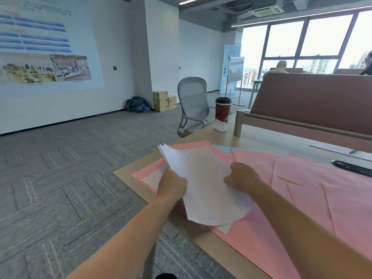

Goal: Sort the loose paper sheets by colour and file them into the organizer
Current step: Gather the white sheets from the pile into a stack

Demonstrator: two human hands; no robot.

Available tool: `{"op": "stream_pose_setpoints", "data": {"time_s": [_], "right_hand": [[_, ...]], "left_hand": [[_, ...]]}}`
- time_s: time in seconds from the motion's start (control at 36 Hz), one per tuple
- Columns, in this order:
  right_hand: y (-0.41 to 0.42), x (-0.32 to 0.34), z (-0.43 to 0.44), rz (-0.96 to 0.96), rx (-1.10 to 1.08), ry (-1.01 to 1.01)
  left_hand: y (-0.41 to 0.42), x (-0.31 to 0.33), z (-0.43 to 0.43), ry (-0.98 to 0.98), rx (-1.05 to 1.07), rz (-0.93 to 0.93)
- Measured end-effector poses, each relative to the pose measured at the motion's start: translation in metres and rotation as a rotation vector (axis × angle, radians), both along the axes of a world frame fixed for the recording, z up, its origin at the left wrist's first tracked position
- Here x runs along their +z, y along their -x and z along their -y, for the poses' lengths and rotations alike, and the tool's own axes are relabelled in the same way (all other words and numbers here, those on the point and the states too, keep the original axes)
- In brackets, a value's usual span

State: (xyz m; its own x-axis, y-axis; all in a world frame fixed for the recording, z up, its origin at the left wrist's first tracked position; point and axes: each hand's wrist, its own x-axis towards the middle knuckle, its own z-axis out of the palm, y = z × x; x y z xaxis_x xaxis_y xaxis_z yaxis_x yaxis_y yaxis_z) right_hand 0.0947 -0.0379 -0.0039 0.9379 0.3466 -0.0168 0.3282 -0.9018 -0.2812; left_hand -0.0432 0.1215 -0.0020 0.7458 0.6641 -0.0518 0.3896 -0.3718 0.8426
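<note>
Head view, one frame.

- Your left hand (172,183) grips the white stack (203,182) at its left edge, fingers curled round it with the thumb side up.
- Your right hand (242,177) sits on the right part of the same stack, knuckles up and fingers curled in. It looks like a pinch on the top sheets, but the fingertips are hidden.
- The white stack is held between both hands, lifted and tilted over the near-left corner of the table (128,174). Its far corners are fanned out, so several sheet edges show. The near end droops toward you.
- Pink sheets (302,188) lie loose and overlapping across most of the table — under the stack, and right to the frame edge.
- One white sheet (154,177) lies flat on the pink just left of your left hand.
- A blue sheet (221,148) peeks out at the far side, partly under pink.
- A black object (352,168) rests at the right on the pink — too blurred to identify.
- A cup (223,109) with a dark lid stands at the far table edge, well apart from the papers.
- A brown panel (312,101) rises at far right, beside the cup.
- A grey chair (193,103) stands on the carpet beyond the table. Boxes (163,100) are stacked against the far wall.
- A slide (44,43) is projected on the left wall.
</note>
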Motion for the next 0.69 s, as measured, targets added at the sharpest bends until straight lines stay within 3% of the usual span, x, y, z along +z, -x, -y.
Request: {"op": "stream_pose_setpoints", "data": {"time_s": [0.33, 0.5, 0.69], "right_hand": [[0.004, -0.002, -0.002, 0.150, 0.037, 0.024], [0.008, -0.003, 0.000, 0.134, -0.002, -0.128], [0.008, 0.011, 0.015, -0.011, -0.093, -0.364]], "left_hand": [[0.002, 0.001, -0.003, 0.020, -0.015, 0.017], [0.001, 0.002, -0.001, 0.012, -0.033, 0.033], [0.001, -0.002, 0.002, -0.019, -0.022, -0.012]]}}
